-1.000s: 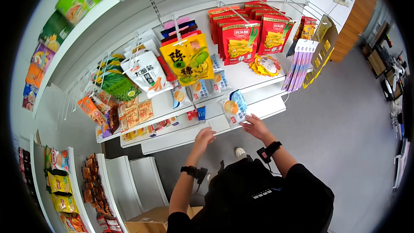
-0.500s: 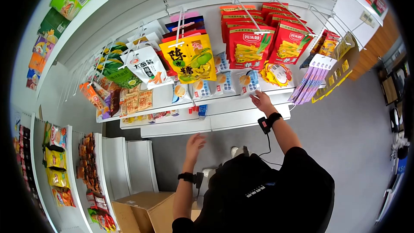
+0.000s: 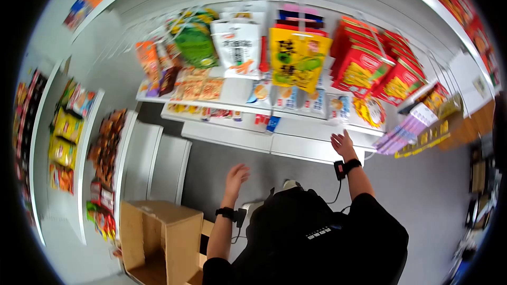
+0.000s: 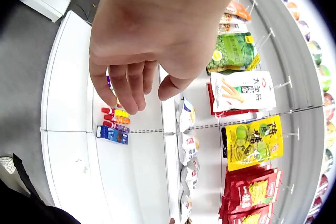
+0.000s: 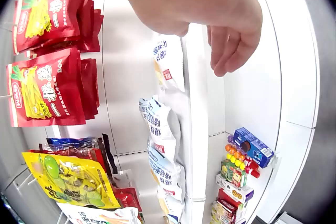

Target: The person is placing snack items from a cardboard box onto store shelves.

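Observation:
Blue-and-white snack bags (image 3: pixel 338 107) lie in a row along the shelf's front edge. Just below the rightmost one, the right hand (image 3: pixel 343 144) is off the shelf with fingers relaxed and nothing held. The right wrist view shows that hand (image 5: pixel 210 19) with its fingers hanging beside the shelf edge, near a blue-and-white bag (image 5: pixel 169 62). Away from the shelves, the left hand (image 3: pixel 235 180) hangs empty in the air. Its fingers are loosely bent in the left wrist view, where the hand (image 4: pixel 147 40) appears in front of the shelves.
Hanging above the row are a yellow bag (image 3: pixel 298 58), a white bag (image 3: pixel 238 47) and red bags (image 3: pixel 364 68). A round yellow-and-red pack (image 3: pixel 369 111) lies at the row's right. An open cardboard box (image 3: pixel 185 237) stands at the lower left, near side shelves of snacks.
The blue-and-white bag that the right hand held was placed at the row's right end and released. The right hand has drawn back from it. The head view has turned left.

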Demonstrator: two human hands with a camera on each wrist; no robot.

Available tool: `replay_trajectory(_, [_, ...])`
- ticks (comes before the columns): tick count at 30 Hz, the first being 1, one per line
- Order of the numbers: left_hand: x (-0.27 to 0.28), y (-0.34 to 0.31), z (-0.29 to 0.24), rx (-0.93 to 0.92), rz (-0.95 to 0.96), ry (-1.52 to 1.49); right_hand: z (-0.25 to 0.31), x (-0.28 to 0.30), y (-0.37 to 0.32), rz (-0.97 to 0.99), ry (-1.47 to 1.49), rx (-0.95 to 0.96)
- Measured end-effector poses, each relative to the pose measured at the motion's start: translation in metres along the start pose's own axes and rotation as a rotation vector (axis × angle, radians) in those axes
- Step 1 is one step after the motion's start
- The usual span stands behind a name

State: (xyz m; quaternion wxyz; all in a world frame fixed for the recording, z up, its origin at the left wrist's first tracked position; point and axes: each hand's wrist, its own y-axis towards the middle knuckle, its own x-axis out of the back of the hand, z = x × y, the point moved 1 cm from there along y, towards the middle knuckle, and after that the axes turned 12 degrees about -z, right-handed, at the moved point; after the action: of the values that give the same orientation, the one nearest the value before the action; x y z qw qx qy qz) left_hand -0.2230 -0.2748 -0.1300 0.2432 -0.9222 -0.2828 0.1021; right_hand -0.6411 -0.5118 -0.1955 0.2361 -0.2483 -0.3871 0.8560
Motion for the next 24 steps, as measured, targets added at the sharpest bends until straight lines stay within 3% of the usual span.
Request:
replay_trajectory(7, [0.102,-0.006,0.007,-0.029,-0.169,-0.130,-0.065,-0.049,-0.037,0.098,0.102,-0.155])
replay_trajectory(12, [0.182,-0.025,0.019,-0.054,-0.355,-0.253,-0.129,-0.126,-0.076,0.141,-0.080,-0.226])
replay_trajectory(24, [0.332,-0.107,0.098,-0.037,-0.832,-0.520,-0.339,-0.293,-0.167,0.526,-0.584,-0.453])
